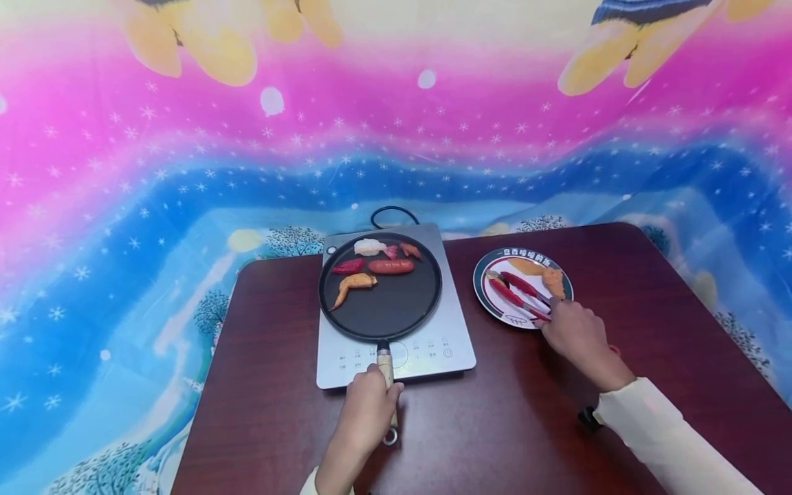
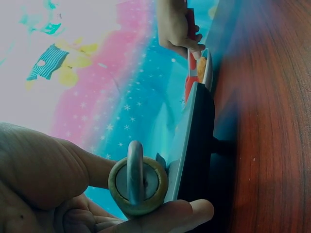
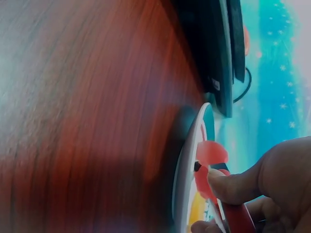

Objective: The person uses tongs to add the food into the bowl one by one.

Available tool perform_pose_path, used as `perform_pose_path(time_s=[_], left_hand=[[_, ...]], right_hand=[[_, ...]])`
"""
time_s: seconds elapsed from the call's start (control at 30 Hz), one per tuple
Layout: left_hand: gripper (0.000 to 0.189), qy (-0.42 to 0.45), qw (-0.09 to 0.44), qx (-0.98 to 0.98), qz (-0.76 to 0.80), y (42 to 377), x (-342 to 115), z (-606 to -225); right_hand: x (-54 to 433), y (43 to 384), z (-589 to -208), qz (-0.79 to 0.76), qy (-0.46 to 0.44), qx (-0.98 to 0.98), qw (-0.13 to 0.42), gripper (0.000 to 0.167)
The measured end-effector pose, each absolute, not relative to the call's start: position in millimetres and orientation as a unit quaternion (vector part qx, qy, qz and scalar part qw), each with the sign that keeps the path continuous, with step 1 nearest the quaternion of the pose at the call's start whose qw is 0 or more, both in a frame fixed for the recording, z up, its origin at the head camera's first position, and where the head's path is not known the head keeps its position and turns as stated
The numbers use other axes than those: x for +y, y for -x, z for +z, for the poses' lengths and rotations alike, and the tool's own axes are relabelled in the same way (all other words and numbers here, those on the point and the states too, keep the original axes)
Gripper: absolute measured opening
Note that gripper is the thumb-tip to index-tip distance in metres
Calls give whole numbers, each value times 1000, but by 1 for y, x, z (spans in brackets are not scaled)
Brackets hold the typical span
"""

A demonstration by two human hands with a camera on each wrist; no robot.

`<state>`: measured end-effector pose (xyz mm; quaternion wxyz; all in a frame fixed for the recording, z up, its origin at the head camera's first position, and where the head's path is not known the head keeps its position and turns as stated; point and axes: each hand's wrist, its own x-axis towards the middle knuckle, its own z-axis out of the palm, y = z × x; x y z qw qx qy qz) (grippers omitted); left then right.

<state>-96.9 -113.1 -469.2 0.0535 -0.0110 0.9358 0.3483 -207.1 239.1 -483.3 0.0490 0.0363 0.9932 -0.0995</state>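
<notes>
Tongs' [image 1: 518, 292] rear end hidden under right hand [image 1: 577, 335], fingers pinching red arms over plate [image 1: 489, 300]; left hand [image 1: 368, 404] fingers wrapped round pan handle [image 1: 386, 363] near desk [image 1: 532, 419] front edge.

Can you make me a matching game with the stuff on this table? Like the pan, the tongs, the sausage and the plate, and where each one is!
Things:
1. pan handle
2. red tongs
3. sausage
4. plate

Places:
A. lying in the black pan
B. on the dark table, right of the cooker
C. held by the left hand
D. resting on the plate, gripped by the right hand

Pairs: 1-C, 2-D, 3-A, 4-B
</notes>
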Motion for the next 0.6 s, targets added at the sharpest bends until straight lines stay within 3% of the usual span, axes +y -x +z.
perform_pose_path(time_s=[0.6], left_hand=[[32,22,66,933,353,98,-111,-468]], right_hand=[[258,206,-499,-117,-21,993,14,63]])
